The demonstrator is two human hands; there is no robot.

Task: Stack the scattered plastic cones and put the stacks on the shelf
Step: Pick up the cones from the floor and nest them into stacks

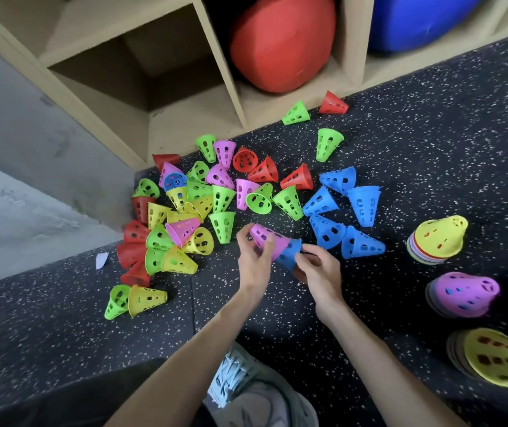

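Observation:
Several perforated plastic cones in green, yellow, red, pink and blue lie scattered [203,204] on the dark speckled floor before a wooden cubby shelf [142,97]. My left hand [254,257] grips a pink cone [266,237] lying sideways, tip to the left. My right hand [319,271] holds a blue cone [289,255] whose narrow end sits inside the pink cone's wide mouth. Both hands hover above the floor near the middle of the view. A group of blue cones [346,211] lies just behind my right hand.
Three stacks of flat disc cones stand at the right: yellow-topped [439,240], pink-topped [462,294] and a yellow one [493,357] near the edge. A red ball [280,41] and a blue ball [422,20] fill shelf cubbies. My shoe [256,386] is below the hands.

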